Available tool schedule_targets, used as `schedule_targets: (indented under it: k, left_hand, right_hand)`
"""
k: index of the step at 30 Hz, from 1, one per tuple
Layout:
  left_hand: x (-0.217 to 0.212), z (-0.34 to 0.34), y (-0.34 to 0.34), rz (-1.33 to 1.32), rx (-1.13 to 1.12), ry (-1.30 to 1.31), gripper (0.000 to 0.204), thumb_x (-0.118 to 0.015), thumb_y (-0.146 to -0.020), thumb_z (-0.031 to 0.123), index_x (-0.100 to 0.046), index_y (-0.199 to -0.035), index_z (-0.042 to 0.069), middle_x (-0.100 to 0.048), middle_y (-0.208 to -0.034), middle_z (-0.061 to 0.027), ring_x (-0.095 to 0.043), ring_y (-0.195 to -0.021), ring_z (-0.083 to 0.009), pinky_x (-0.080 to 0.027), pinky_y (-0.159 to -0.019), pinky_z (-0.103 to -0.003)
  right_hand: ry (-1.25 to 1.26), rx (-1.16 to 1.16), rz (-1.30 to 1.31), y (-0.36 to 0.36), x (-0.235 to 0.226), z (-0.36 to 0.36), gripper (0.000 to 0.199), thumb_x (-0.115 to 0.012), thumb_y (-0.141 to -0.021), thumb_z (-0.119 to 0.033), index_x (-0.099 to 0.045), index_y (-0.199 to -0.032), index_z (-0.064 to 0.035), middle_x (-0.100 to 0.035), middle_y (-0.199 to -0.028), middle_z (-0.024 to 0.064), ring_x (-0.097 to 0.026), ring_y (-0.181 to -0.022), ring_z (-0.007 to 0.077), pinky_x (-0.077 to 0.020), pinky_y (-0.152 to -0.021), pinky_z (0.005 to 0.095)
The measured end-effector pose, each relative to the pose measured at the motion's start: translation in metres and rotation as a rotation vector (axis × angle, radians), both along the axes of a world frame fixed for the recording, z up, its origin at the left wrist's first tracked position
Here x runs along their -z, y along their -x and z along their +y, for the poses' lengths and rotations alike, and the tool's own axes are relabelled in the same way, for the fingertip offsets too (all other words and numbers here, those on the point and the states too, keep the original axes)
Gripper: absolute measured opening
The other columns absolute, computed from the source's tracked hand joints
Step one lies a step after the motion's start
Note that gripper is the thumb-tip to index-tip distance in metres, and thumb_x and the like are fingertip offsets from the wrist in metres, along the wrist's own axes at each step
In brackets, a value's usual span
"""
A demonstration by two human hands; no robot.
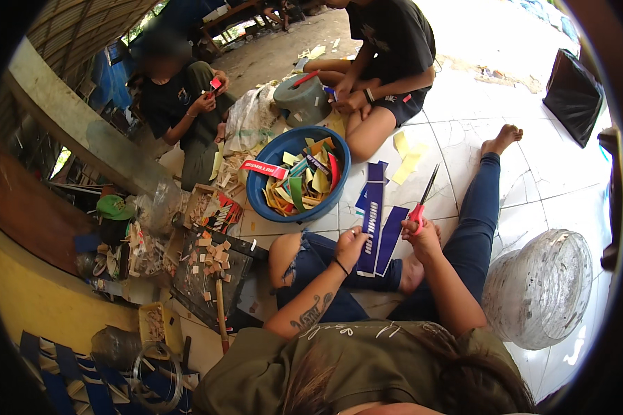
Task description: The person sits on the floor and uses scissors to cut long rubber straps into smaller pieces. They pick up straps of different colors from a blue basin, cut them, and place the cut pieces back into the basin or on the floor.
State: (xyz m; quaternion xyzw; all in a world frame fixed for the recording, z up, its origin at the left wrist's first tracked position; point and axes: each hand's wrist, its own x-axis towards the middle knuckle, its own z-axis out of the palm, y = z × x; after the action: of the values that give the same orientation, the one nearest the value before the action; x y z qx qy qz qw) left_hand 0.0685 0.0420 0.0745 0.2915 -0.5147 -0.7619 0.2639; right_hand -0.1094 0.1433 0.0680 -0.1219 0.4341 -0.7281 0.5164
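Observation:
My left hand (351, 247) pinches the edge of a long purple strip (374, 197) with white lettering, held upright above my bent leg. In my right hand (423, 240) is a pair of scissors (417, 216) with red handles. Their blades point up and away, a little apart from the strip. A second purple piece (393, 232) shows between the strip and the scissors; whether my left hand also holds it I cannot tell. Beyond lies a large blue basin (257, 194) heaped with yellow, green, red and white strips. A red strip (264, 169) hangs over its left rim.
Two people in dark shirts sit across from me; one holds red pieces (215, 84). A grey upturned tub (302, 104) stands behind the basin. Yellow scraps (408, 162) lie on the white tiles. Left is a dark board (225, 277) with small wooden pieces; right, a clear plastic-wrapped roll (540, 290).

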Motion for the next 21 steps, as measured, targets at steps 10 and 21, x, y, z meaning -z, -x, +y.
schedule_targets:
  k: [10, 21]
  left_hand:
    - [-0.008, 0.001, -0.005, 0.202, -0.232, -0.265, 0.025, -0.041, -0.075, -0.005, -0.046, -0.099, -0.005, -0.055, -0.102, -0.0165, -0.055, -0.099, -0.0310, -0.048, -0.084, -0.038]
    - [0.003, 0.016, 0.004, 0.033, -0.127, -0.311, 0.032, -0.055, -0.086, 0.025, -0.051, -0.110, 0.004, -0.058, -0.095, -0.0070, -0.057, -0.078, -0.0125, -0.046, -0.071, -0.024]
  right_hand:
    - [0.013, 0.176, -0.225, -0.002, 0.002, -0.001, 0.022, -0.067, -0.072, -0.008, -0.051, -0.087, -0.0079, -0.056, -0.071, 0.0016, -0.054, -0.059, 0.0110, -0.0421, -0.051, 0.0208]
    - [0.098, 0.202, -0.260, 0.002, 0.004, -0.001, 0.016, -0.066, -0.074, -0.010, -0.053, -0.082, -0.0093, -0.055, -0.068, -0.0005, -0.053, -0.058, 0.0092, -0.0431, -0.053, 0.0211]
